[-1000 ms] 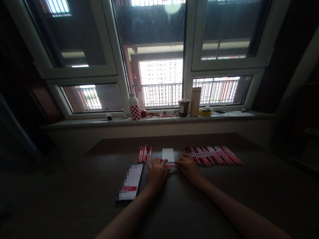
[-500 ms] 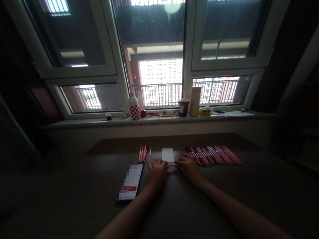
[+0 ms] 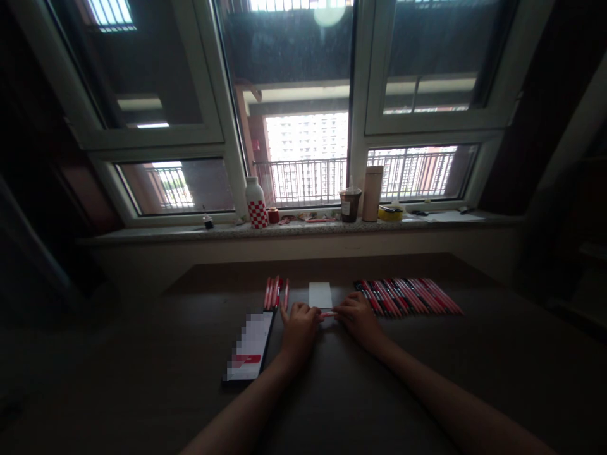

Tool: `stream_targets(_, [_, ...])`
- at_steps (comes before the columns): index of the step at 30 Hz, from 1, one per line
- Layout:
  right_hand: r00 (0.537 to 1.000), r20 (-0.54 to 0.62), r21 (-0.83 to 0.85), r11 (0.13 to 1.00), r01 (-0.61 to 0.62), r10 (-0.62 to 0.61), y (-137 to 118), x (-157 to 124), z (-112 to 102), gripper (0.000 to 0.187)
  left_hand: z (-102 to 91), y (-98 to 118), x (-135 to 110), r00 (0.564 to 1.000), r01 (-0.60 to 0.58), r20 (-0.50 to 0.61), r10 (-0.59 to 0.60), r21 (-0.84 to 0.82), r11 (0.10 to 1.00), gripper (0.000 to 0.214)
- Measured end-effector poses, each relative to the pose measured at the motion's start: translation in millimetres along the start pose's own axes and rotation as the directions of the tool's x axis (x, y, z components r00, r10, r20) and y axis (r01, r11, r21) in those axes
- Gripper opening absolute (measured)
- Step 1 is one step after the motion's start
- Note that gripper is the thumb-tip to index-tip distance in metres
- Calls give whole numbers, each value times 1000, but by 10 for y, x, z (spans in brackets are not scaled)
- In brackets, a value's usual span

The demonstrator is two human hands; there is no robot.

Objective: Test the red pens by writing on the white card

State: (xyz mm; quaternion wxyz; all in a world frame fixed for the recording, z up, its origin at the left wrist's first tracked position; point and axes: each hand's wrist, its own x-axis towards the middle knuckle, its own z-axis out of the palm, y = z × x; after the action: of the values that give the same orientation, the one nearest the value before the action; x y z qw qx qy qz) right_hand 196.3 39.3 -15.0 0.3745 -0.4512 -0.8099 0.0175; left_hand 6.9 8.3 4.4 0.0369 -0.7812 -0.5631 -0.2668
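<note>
A slim pink pen (image 3: 327, 314) lies crosswise low over the table, between my two hands. My left hand (image 3: 301, 330) is closed around its left end with the fingertips. At the other end, the fingers of my right hand (image 3: 359, 320) pinch it. Just beyond the pen lies a small white paper stack or pad (image 3: 320, 294). To the left are several pink and red pens (image 3: 272, 292), with one single pink pen (image 3: 286, 293) slightly apart, near my left thumb. A long row of red, black and pink pens (image 3: 408, 297) lies right of my right hand.
A phone (image 3: 251, 347) with a lit screen lies beside my left forearm on the dark table (image 3: 142, 354). On the windowsill (image 3: 303, 229) stand a checkered bottle (image 3: 257, 205), a drink cup (image 3: 350, 205), a tall beige flask (image 3: 372, 194) and a yellow tape roll (image 3: 390, 213).
Both hands keep nearly the same position on the pink pen. The whole view has shifted very slightly; nothing else has visibly moved.
</note>
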Motion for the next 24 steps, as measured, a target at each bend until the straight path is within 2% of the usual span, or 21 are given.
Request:
stream_targets(5, [1000,10,-4,1000,2,-2,-24,-1,-24,17,-17,8,-12,1000,-13,5,13,23,1000,17])
stream_targets(15, [1000,-15,11,1000,-12,12,-46,-1,-35,17,-23,31,-22,1000,-7,-25,8,48,999,26])
stream_targets(24, [999,-32,0,1000,-18,18,-40,2,-21,18,-44,59,-27,999,8,-36,-7,16,1000,23])
